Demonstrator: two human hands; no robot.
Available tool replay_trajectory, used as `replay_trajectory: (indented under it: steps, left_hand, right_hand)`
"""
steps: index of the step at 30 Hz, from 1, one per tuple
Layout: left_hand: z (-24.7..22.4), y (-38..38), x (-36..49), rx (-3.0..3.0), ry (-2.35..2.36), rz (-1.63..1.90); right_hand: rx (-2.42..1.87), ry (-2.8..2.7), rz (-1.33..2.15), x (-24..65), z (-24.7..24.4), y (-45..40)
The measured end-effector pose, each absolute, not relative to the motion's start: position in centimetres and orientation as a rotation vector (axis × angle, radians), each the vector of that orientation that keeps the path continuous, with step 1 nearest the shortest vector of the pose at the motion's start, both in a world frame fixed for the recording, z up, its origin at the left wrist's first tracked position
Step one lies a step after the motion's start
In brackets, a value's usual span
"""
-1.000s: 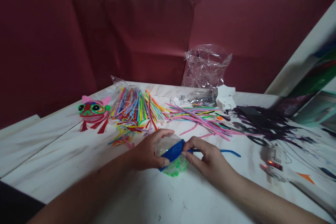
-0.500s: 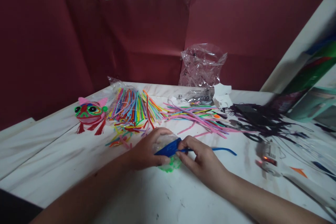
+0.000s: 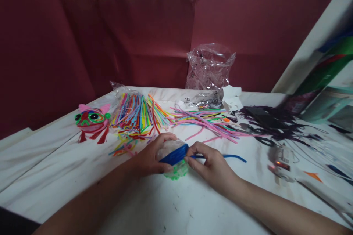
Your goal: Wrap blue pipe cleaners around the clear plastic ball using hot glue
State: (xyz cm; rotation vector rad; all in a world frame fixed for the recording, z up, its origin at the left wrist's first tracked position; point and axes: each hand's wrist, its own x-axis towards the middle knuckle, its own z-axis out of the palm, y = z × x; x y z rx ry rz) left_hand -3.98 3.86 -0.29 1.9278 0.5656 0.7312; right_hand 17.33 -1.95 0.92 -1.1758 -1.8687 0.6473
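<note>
A translucent round ball [image 3: 165, 149] with green bits along its lower edge is held near the middle of the table. Across it runs a broad blue band that looks like rows of pipe cleaner. My left hand [image 3: 154, 158] is wrapped around the ball's left side, thumb below and fingers over the top. At the band's right end, the thumb and forefinger of my right hand [image 3: 211, 163] pinch a blue pipe cleaner [image 3: 233, 157]. Its free end sticks out to the right past my knuckles. My fingertips hide where it meets the band.
Bagged coloured pipe cleaners [image 3: 132, 112] and loose pink ones [image 3: 204, 123] lie behind my hands. A pink-eared animal figure [image 3: 92, 119] sits at left. On the right are dark cords [image 3: 275, 121], black scissors [image 3: 261, 137] and a glue gun [image 3: 285, 165] with a red light.
Both hands and the ball appear slightly farther left, along with the whole scene. The blue band shows a little more plainly; the grips are the same.
</note>
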Motion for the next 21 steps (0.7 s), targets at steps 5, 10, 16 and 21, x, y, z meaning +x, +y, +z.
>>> replay_trajectory:
  steps: [5, 10, 16, 21]
  left_hand:
    - [0.4, 3.6, -4.1, 1.982, 0.664, 0.685]
    - [1.2, 2.7, -3.6, 1.867, 0.778, 0.655]
    - [1.3, 2.4, -3.4, 1.799, 0.796, 0.716]
    - [1.4, 2.7, -3.7, 1.853, 0.746, 0.734]
  right_hand:
    - [-1.201, -1.850, 0.717, 17.4, 1.1, -1.9]
    - [-1.193, -1.851, 0.690, 17.0, 1.2, -2.1]
    - [-1.179, -1.828, 0.710, 16.9, 1.0, -2.4]
    - [-1.192, -1.797, 0.725, 17.2, 0.6, -1.9]
